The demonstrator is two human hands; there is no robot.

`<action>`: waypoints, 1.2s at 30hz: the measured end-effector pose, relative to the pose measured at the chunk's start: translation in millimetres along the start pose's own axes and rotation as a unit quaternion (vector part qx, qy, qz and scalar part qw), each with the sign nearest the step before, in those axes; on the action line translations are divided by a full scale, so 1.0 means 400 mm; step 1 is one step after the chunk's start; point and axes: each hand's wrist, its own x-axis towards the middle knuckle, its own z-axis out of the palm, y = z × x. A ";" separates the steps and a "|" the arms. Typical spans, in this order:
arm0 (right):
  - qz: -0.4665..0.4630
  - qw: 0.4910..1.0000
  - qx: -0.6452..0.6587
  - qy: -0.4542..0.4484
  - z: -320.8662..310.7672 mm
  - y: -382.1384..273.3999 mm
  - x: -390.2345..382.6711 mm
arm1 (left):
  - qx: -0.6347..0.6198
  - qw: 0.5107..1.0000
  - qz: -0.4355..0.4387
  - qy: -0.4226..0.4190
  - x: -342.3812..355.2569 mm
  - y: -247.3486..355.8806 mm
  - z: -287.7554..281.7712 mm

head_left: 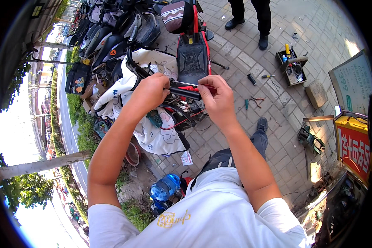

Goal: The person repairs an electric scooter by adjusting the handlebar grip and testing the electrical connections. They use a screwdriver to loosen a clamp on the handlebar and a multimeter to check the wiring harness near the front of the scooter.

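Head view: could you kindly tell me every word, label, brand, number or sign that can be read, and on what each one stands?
Wording not copied; texts stand on:
Red-and-yellow signboard: large white characters, sideways, legible.
Grey board: green figures and faint writing, partly legible.
White T-shirt: yellow characters.
Paper card: print too small to read.
Black box: sticker, too small to read.

Parked scooters (110, 46) crowd the upper left, a red sign (354, 149) the right.
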 end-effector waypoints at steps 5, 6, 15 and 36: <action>0.065 0.997 0.027 -0.014 0.011 0.087 0.011 | 0.006 0.999 0.032 0.021 -0.008 0.013 0.000; 0.088 0.995 0.041 -0.017 0.008 0.099 0.014 | 0.006 0.999 0.039 0.026 -0.006 0.010 0.004; 0.126 0.990 0.044 -0.054 0.018 0.118 0.043 | 0.048 0.998 -0.013 -0.045 0.019 0.027 -0.021; -0.062 0.945 -0.254 -0.194 -0.004 0.002 0.060 | -0.199 0.975 -0.081 0.065 0.041 -0.059 -0.026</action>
